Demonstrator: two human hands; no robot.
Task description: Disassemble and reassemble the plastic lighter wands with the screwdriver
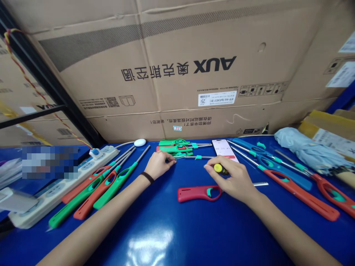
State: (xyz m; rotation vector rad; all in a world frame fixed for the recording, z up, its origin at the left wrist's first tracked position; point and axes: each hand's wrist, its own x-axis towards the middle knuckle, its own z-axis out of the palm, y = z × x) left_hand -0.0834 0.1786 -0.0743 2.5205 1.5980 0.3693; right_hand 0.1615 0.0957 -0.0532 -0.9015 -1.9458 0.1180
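Observation:
My right hand (233,177) is closed around a screwdriver (219,169) with a black handle and a round yellow end; its tip is hidden. Below that hand lies a red gas lighter (192,194), its metal tube passing behind the hand. My left hand (159,164) has thumb and fingers pinched together beside a small pile of green lighters (176,147). Whatever sits between those fingertips is too small to make out. One lighter in the pile has its inner parts and tube (202,157) showing.
Green and red lighters (115,186) lie at left along a white power strip (91,164). Red and blue lighters (299,194) lie at right, near a folded umbrella (299,147). A phone (222,147) showing a timer rests at the back, before a large cardboard box (177,92).

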